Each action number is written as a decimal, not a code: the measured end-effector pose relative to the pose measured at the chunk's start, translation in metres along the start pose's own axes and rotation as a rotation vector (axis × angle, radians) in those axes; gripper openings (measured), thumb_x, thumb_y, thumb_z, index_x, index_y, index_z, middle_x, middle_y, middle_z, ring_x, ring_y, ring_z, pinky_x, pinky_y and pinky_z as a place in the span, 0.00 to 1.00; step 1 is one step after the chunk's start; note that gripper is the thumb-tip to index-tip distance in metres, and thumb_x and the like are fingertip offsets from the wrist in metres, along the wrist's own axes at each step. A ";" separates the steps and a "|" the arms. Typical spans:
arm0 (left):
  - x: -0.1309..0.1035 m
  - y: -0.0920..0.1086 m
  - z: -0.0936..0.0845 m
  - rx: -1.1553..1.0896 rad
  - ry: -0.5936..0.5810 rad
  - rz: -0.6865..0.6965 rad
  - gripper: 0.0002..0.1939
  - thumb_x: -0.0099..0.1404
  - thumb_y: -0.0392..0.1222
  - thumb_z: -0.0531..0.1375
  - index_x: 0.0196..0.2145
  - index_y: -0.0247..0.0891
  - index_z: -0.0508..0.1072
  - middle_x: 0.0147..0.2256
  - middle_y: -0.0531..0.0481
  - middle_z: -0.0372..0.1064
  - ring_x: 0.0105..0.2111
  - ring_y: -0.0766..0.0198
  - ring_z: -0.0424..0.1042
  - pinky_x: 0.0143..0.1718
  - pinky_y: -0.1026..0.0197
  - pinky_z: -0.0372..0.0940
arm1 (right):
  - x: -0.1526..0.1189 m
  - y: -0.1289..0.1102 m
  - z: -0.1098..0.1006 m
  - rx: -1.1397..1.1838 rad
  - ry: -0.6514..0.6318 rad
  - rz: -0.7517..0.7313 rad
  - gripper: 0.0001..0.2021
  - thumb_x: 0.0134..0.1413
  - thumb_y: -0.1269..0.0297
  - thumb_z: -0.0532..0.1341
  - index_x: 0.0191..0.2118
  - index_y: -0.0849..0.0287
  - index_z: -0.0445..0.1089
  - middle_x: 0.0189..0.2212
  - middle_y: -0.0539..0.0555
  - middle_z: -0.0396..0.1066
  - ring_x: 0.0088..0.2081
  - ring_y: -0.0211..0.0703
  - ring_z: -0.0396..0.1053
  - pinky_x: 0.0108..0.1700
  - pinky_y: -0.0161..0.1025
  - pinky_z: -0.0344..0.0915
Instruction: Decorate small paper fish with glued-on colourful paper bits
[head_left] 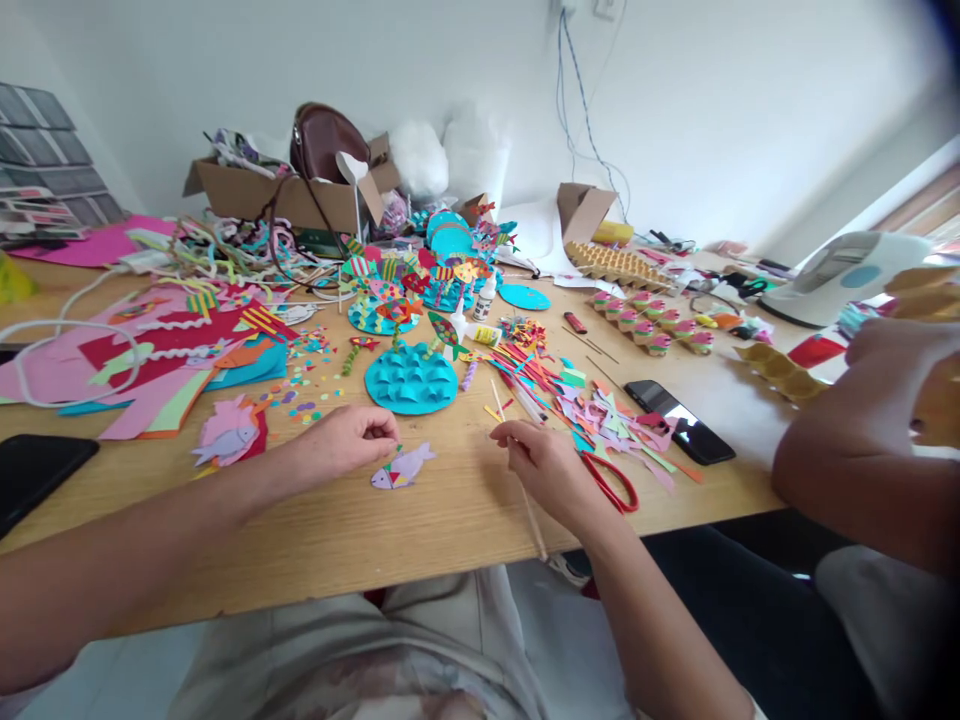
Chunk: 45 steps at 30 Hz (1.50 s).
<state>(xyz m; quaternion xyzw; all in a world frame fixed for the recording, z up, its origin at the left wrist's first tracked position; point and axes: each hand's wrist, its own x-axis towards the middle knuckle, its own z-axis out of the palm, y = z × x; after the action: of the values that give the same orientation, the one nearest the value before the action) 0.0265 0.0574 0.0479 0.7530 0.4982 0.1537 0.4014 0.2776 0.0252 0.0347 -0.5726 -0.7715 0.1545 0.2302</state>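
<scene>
A lilac paper fish (pixel 405 467) with small green and red pieces near its head lies flat on the table. Just above it is my left hand (pixel 364 437), its fingers curled together; what they pinch, if anything, is hidden. My right hand (pixel 546 468) has its fingers closed around a thin wooden stick (pixel 532 520), whose lower end points toward the table's front edge. Beside that wrist rest red-handled scissors (pixel 626 490). Behind both hands stands a blue oval base (pixel 411 380) with raised paper scallops. A white glue bottle (pixel 480 332) lies on its side behind it.
Cut paper scraps (pixel 615 415) and a black phone (pixel 686 425) lie to the right. At far right, a co-worker's arm (pixel 862 440) reaches over egg-carton pieces (pixel 780 372). Stacked coloured paper (pixel 157 375) and cut-out fish (pixel 229 432) are left. Finished-looking fish decorations (pixel 397 280) stand behind.
</scene>
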 end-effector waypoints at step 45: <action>-0.009 0.007 0.009 -0.139 -0.102 -0.018 0.09 0.55 0.43 0.53 0.26 0.35 0.66 0.23 0.55 0.63 0.23 0.68 0.62 0.23 0.67 0.55 | 0.024 -0.059 0.038 0.574 -0.271 0.044 0.06 0.45 0.75 0.54 0.25 0.64 0.68 0.18 0.44 0.60 0.21 0.30 0.54 0.23 0.28 0.50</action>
<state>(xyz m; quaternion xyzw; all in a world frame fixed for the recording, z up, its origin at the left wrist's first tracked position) 0.0322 0.0446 0.0488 0.7255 0.4723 0.1458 0.4790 0.2034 0.0314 0.0363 -0.4753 -0.7074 0.4457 0.2739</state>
